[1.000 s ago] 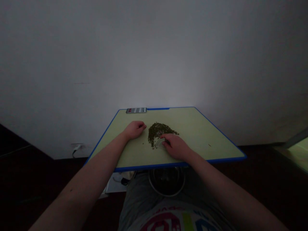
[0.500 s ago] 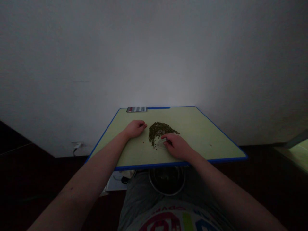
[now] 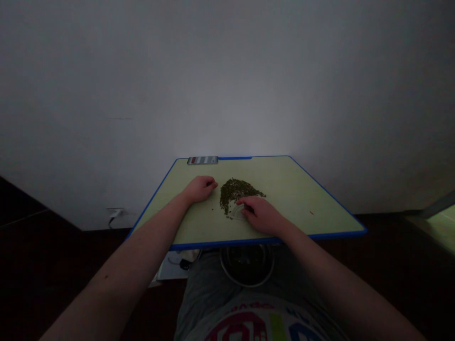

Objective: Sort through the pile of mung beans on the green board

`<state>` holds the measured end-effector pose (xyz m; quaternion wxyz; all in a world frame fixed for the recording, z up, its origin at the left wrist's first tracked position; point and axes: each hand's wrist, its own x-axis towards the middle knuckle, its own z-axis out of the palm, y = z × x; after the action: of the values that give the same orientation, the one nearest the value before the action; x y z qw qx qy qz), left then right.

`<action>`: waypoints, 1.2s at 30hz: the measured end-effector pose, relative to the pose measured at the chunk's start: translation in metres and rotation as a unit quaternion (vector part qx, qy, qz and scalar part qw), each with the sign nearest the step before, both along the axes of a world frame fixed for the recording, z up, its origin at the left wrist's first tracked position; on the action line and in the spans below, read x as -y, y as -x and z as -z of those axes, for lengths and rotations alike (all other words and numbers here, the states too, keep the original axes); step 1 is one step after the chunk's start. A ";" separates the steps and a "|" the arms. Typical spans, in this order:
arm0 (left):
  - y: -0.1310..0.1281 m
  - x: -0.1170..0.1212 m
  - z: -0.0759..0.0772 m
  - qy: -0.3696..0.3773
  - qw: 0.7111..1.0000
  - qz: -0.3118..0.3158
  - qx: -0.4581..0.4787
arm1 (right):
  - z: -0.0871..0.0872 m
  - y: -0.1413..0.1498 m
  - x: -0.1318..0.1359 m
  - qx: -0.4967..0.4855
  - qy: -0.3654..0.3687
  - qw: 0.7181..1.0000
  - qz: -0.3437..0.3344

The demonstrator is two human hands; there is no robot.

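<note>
On a pale board-like tabletop (image 3: 284, 184) with a blue rim lies a spread of small dark green beans or seeds (image 3: 237, 188). My right hand (image 3: 261, 214) is at the near right side of the pile, thumb and fingers closed on a clear, ridged, curved piece (image 3: 238, 211) that looks like a transparent lid or shallow dish. The hand covers part of it. Left of the pile, my left hand (image 3: 201, 188) rests on the tabletop with its fingers curled in and thumb against them; what they hold, if anything, is hidden.
A phone (image 3: 202, 160) with a lit screen lies at the back left edge. Below the front edge, a metal bowl (image 3: 248, 267) rests at my lap. A small brownish sliver (image 3: 311, 212) lies to the right. Behind the table stands a grey wall (image 3: 227, 76) with a plugged outlet (image 3: 115, 212).
The view shifts very slightly. Both hands keep nearly the same place and grip, and the pile looks almost unchanged.
</note>
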<state>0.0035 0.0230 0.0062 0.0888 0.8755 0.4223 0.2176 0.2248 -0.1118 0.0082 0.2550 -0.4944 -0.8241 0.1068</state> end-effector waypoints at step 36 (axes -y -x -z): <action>0.001 -0.003 0.003 0.006 1.000 0.004 0.012 | 0.004 0.017 0.008 0.031 -0.013 0.993 0.116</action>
<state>0.0025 0.0257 0.0027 0.0999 0.8737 0.4194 0.2254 0.2079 -0.1195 0.0043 0.2464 -0.5864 -0.7700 0.0504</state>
